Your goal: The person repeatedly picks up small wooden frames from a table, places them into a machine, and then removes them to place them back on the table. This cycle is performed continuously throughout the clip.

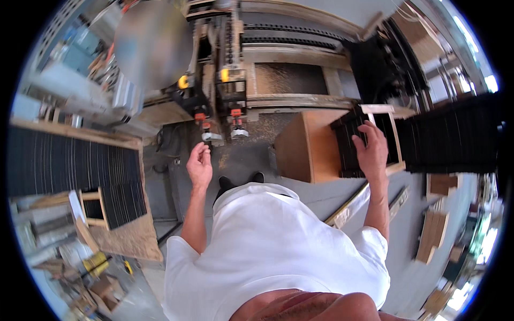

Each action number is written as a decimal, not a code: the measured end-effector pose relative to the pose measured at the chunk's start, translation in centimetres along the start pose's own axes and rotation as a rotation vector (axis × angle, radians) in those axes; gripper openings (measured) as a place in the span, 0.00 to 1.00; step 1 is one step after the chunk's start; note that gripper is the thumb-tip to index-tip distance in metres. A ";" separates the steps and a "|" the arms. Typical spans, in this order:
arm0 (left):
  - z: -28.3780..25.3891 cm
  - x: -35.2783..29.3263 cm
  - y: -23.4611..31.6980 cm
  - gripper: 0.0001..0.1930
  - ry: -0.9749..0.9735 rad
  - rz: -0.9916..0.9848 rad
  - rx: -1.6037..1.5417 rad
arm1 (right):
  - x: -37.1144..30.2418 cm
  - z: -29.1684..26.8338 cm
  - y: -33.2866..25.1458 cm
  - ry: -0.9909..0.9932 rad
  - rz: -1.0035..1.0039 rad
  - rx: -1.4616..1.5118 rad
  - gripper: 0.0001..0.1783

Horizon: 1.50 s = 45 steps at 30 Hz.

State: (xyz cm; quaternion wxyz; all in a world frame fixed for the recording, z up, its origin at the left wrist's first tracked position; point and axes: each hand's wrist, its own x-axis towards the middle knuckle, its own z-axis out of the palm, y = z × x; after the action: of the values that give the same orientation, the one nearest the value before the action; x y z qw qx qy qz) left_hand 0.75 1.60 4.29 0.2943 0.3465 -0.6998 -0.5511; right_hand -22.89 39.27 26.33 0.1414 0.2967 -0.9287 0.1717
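My left hand [199,167] is raised in front of the machine, fingers curled together near the white-tipped end of a clamp arm [212,136]. Whatever its fingertips may hold is too small to make out. A second clamp arm [237,120], with an orange-red part, lies just to the right. On the right, my right hand [372,150] is open, thumb and fingers apart, over a stack of dark panels [348,144]. A pale wooden frame [397,140] stands beside that hand; contact cannot be told. The dark stack sits against a brown wooden box [310,147].
Long rows of dark panels stand at the left [64,166] and far right [450,134]. Sawdust [289,77] covers part of the machine bed. A long strip [348,206] lies on the floor to my right. Stacked wooden pieces [432,235] stand farther right.
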 end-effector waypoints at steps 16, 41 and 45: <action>11.7 32.2 7.0 0.14 -0.100 -0.197 -0.401 | -3.8 1.8 6.6 0.068 0.567 0.136 0.12; 19.2 49.6 6.2 0.27 0.059 -0.486 -0.951 | 23.7 13.6 -13.0 -0.124 -0.088 0.321 0.13; 15.7 40.9 4.3 0.18 -0.088 -0.462 -1.129 | 30.3 19.3 -15.7 -0.131 -0.386 0.384 0.12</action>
State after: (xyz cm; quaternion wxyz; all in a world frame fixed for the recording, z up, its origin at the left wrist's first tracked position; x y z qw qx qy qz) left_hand -36.37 -21.99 6.23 0.2762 0.2567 -0.2178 -0.9002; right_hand -40.35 4.23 23.68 0.0526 0.5000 -0.8126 0.2949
